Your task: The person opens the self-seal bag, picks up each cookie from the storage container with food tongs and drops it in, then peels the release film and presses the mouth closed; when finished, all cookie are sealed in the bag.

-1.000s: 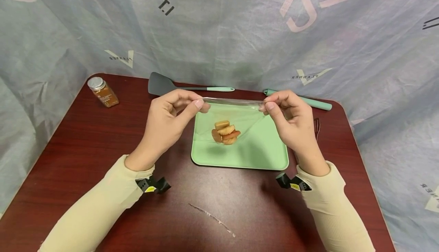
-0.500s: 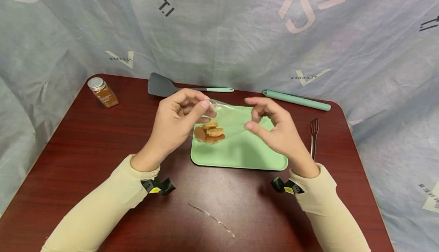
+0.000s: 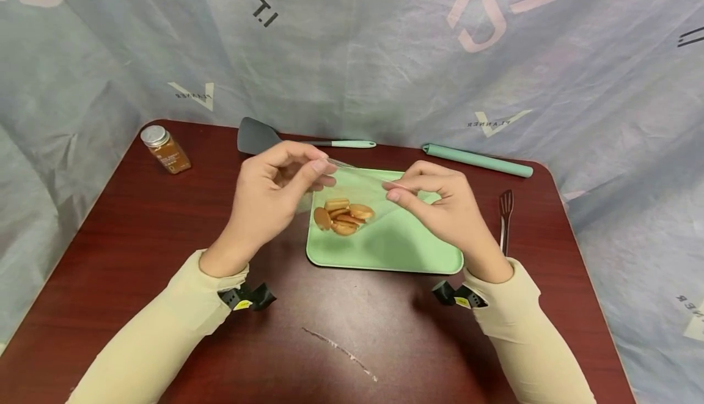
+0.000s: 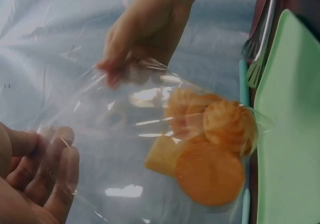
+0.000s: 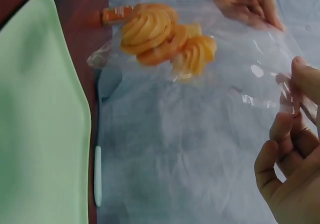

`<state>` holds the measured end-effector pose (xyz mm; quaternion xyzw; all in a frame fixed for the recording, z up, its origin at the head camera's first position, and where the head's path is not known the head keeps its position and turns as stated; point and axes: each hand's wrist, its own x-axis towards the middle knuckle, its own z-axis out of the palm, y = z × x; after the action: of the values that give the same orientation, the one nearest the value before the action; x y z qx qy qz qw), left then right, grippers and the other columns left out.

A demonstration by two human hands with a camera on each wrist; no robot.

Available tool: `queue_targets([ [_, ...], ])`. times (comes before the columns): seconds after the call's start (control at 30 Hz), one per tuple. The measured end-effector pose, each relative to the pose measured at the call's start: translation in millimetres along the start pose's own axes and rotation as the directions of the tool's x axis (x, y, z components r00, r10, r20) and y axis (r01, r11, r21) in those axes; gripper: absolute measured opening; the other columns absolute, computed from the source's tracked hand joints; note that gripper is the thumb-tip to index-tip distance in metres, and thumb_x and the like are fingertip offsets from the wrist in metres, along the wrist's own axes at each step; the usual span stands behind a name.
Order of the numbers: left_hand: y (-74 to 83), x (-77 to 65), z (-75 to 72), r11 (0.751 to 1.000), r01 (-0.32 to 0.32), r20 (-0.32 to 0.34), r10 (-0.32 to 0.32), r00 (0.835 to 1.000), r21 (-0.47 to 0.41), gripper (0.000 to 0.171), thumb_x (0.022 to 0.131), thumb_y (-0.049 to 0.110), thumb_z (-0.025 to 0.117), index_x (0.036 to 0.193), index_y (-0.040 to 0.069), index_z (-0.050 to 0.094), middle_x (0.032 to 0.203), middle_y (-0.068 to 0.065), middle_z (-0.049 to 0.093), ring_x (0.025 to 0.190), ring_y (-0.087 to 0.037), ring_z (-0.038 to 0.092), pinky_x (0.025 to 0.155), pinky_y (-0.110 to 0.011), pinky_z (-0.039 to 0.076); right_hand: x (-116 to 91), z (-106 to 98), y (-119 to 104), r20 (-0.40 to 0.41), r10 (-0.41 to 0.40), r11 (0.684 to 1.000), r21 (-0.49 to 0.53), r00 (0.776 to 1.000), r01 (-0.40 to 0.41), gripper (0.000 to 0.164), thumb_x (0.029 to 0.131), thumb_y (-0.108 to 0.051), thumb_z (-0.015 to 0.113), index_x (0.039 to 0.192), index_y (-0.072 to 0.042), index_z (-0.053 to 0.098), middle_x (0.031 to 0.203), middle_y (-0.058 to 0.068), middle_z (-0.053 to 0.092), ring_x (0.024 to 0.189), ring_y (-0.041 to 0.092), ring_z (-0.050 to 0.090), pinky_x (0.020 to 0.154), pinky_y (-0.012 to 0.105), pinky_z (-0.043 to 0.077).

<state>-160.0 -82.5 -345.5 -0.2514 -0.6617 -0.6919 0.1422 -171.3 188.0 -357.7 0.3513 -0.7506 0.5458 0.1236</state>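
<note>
A clear plastic bag (image 4: 115, 129) hangs between both hands over a green tray (image 3: 385, 254). Several golden and brown biscuits (image 3: 343, 216) lie bunched at its bottom; some show piped swirls in the wrist views, and one is a flat round (image 4: 210, 174). My left hand (image 3: 269, 190) pinches the bag's upper left corner between thumb and forefinger. The right hand (image 3: 440, 202) pinches the upper right edge, a little lower and nearer to me. Between them the bag's top edge runs at a slant.
A spice jar (image 3: 167, 149) with a metal lid stands at the back left. Along the table's back edge lie a grey spatula (image 3: 258, 137) and a green stick-like roll (image 3: 477, 160). A slotted turner (image 3: 505, 214) lies right of the tray, partly behind the right forearm.
The right hand let go of the bag's right corner, opened, moved left and lower, and now pinches the edge again. The biscuits swung left and spread out in the bag.
</note>
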Motion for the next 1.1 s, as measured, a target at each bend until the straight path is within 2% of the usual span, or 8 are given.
queue_targets([
  [0.17, -0.5, 3.3, -5.4, 1.000, 0.006, -0.052, -0.007, 0.999, -0.022, 0.008, 0.096, -0.005, 0.067, 0.100, -0.001, 0.071, 0.094, -0.017, 0.074, 0.078, -0.029, 0.074, 0.070, -0.038, 0.059, 2, -7, -14, -0.076, -0.015, 1.000, -0.010, 0.997, 0.014, 0.013, 0.082, 0.017, 0.073, 0.088, 0.007, 0.078, 0.081, 0.012, 0.069, 0.074, 0.015, 0.057, 0.064, 0.027, 0.042],
  [0.37, -4.7, 1.0, -5.3, 0.997, -0.001, -0.089, 0.008, 0.996, 0.080, 0.011, 0.095, -0.003, 0.070, 0.099, 0.005, 0.074, 0.092, -0.011, 0.076, 0.081, -0.022, 0.073, 0.064, -0.027, 0.054, 5, -11, -21, -0.114, -0.018, 1.000, 0.004, 0.993, 0.019, 0.009, 0.085, 0.014, 0.072, 0.090, 0.009, 0.077, 0.083, 0.016, 0.068, 0.076, 0.018, 0.057, 0.066, 0.028, 0.041],
  [0.43, -7.0, -0.4, -6.0, 0.996, 0.006, -0.090, 0.002, 0.996, 0.086, 0.010, 0.095, -0.003, 0.070, 0.099, 0.005, 0.074, 0.093, -0.011, 0.076, 0.080, -0.023, 0.073, 0.065, -0.029, 0.056, 3, -13, -21, -0.121, -0.011, 1.000, -0.002, 0.993, 0.011, 0.010, 0.084, 0.015, 0.072, 0.090, 0.008, 0.077, 0.083, 0.015, 0.068, 0.075, 0.017, 0.056, 0.066, 0.027, 0.040],
  [0.63, -11.9, -4.1, -8.9, 0.997, 0.029, -0.052, -0.025, 0.998, 0.065, 0.007, 0.095, -0.002, 0.070, 0.101, -0.001, 0.072, 0.095, -0.011, 0.076, 0.080, -0.031, 0.073, 0.071, -0.036, 0.058, -6, -19, -6, -0.103, -0.008, 0.999, -0.040, 0.995, 0.004, 0.015, 0.081, 0.018, 0.074, 0.088, 0.005, 0.078, 0.084, 0.016, 0.071, 0.078, 0.016, 0.062, 0.069, 0.028, 0.045],
  [0.8, -14.8, -6.0, -10.0, 0.998, 0.054, -0.010, -0.053, 0.999, 0.043, 0.007, 0.097, 0.001, 0.069, 0.103, -0.002, 0.071, 0.097, -0.012, 0.075, 0.082, -0.030, 0.073, 0.075, -0.037, 0.058, -11, -23, 7, -0.101, -0.013, 0.999, -0.043, 0.995, 0.009, 0.020, 0.078, 0.019, 0.075, 0.087, 0.002, 0.080, 0.086, 0.013, 0.073, 0.077, 0.017, 0.064, 0.068, 0.028, 0.046],
  [0.97, -17.2, -8.1, -11.8, 0.996, 0.079, 0.026, -0.080, 0.996, 0.028, 0.007, 0.098, 0.001, 0.067, 0.103, -0.002, 0.070, 0.098, -0.013, 0.075, 0.085, -0.029, 0.073, 0.079, -0.040, 0.057, -11, -20, -7, -0.093, -0.011, 0.999, -0.033, 0.996, 0.008, 0.018, 0.079, 0.020, 0.073, 0.087, 0.005, 0.079, 0.083, 0.014, 0.072, 0.076, 0.015, 0.063, 0.067, 0.027, 0.045],
  [1.1, -17.5, -8.0, -16.1, 0.996, 0.088, 0.059, -0.089, 0.994, 0.028, 0.006, 0.099, 0.003, 0.066, 0.103, -0.001, 0.069, 0.098, -0.013, 0.074, 0.089, -0.029, 0.072, 0.083, -0.040, 0.056, -13, -13, -24, -0.061, -0.070, 0.998, 0.001, 0.996, 0.070, 0.013, 0.082, 0.015, 0.074, 0.086, 0.003, 0.079, 0.079, 0.012, 0.071, 0.073, 0.014, 0.062, 0.066, 0.025, 0.046],
])
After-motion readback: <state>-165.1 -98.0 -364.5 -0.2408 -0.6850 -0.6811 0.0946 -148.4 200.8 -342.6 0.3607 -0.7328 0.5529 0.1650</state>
